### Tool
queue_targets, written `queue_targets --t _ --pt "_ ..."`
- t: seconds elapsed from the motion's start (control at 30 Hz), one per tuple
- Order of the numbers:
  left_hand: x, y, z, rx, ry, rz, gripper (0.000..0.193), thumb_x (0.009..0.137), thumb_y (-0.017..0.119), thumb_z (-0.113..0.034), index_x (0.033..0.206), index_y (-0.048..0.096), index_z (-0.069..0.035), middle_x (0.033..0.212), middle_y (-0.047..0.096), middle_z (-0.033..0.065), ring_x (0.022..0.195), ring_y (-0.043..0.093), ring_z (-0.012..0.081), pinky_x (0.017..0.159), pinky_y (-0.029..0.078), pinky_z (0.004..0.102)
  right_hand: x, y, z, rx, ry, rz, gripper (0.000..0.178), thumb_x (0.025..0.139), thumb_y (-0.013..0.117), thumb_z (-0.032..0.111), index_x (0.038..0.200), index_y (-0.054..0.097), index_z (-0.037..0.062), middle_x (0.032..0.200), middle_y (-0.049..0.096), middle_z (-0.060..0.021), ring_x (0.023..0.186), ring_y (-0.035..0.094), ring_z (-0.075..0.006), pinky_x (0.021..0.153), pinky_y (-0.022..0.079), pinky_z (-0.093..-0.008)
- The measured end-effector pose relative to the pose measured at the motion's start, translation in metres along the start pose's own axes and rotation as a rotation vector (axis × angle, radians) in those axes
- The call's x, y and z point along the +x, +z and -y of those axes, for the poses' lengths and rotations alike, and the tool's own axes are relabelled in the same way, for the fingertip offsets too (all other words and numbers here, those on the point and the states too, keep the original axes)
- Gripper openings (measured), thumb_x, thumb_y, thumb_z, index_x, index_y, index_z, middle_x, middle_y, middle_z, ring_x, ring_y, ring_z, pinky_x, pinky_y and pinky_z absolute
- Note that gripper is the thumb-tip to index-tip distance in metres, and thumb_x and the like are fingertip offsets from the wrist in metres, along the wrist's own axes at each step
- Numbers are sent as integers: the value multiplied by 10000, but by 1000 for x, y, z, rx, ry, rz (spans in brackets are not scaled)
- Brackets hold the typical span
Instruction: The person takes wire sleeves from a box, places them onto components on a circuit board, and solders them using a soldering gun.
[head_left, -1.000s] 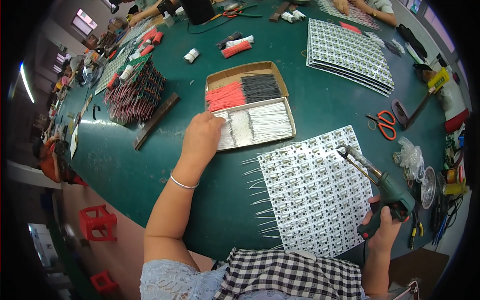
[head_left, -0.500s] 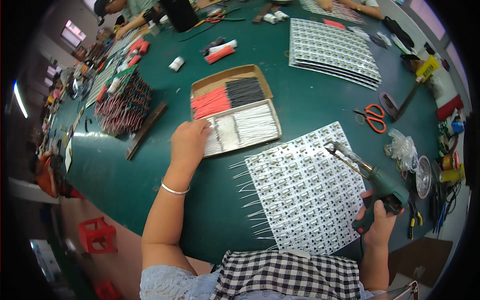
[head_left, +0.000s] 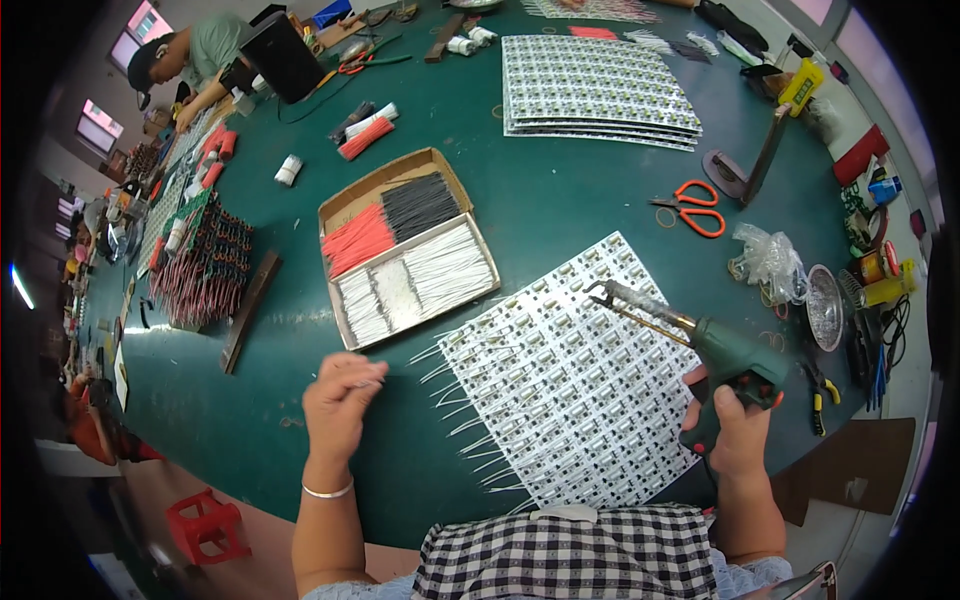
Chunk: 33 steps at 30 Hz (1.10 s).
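My right hand (head_left: 735, 430) grips a dark green soldering gun (head_left: 735, 355), its metal tip reaching over a white circuit board panel (head_left: 570, 380). Rows of small parts cover the panel, and thin white wires (head_left: 465, 425) stick out along its left edge. My left hand (head_left: 342, 400) is over the table just below a cardboard box (head_left: 440, 160), its fingers pinched together; whatever they hold is too small to make out. Inside the box lie red wires (head_left: 358, 240), black wires (head_left: 418, 205) and white wires (head_left: 450, 265).
Stacked circuit panels (head_left: 600, 90) lie at the far right, near orange-handled scissors (head_left: 698, 208). A soldering stand (head_left: 765, 160), a plastic bag (head_left: 770, 260) and a round dish (head_left: 824, 308) line the right side. Left are a wired board stack (head_left: 205, 260) and a bar (head_left: 250, 312). A co-worker (head_left: 190, 65) sits far left.
My left hand has come out of the box's white-wire section and drawn back toward me, fingers pinched. The view has shifted; my right hand still holds the soldering gun over the panel.
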<state>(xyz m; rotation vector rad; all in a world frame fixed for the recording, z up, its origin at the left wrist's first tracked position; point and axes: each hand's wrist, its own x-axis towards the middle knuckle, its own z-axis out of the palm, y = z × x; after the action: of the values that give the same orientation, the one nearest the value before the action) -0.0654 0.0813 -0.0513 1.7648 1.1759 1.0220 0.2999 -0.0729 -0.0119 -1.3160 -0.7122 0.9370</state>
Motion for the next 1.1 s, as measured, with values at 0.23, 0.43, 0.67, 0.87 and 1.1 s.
queue_targets --t 0.23,0.43,0.67,0.87,1.1 --pt "-4 16 -26 -36 -155 -25 121 775 614 32 863 686 -12 828 683 99 740 618 165 702 498 252 0 -4 1 -28 -7 -12 448 817 606 243 1154 478 -22 905 595 -174 490 560 -180 430 466 -257" --pt "34 70 -66 -25 -220 316 112 791 620 1 881 684 -20 769 663 97 631 607 145 584 483 252 11 0 5 76 128 -55 452 812 612 242 1163 471 -5 915 590 -166 500 559 -186 441 473 -267" --pt "70 104 -50 328 466 190 200 677 648 2 841 674 -110 778 612 11 806 553 208 745 398 348 40 -7 46 -50 -36 178 471 798 625 130 1206 459 -39 1053 592 -189 658 607 -189 597 514 -291" --pt "66 120 -45 863 630 -6 170 640 685 -97 774 679 -201 710 543 -71 795 508 150 790 260 379 39 -3 20 -122 -36 206 675 784 663 387 1282 417 4 1136 569 -175 692 622 -208 598 512 -286" --pt "67 125 -35 864 684 -21 124 645 675 -127 749 671 -192 664 479 -63 774 499 134 779 258 379 30 2 -11 -174 76 229 530 829 623 300 1230 470 -10 1096 586 -153 664 607 -179 597 507 -274"
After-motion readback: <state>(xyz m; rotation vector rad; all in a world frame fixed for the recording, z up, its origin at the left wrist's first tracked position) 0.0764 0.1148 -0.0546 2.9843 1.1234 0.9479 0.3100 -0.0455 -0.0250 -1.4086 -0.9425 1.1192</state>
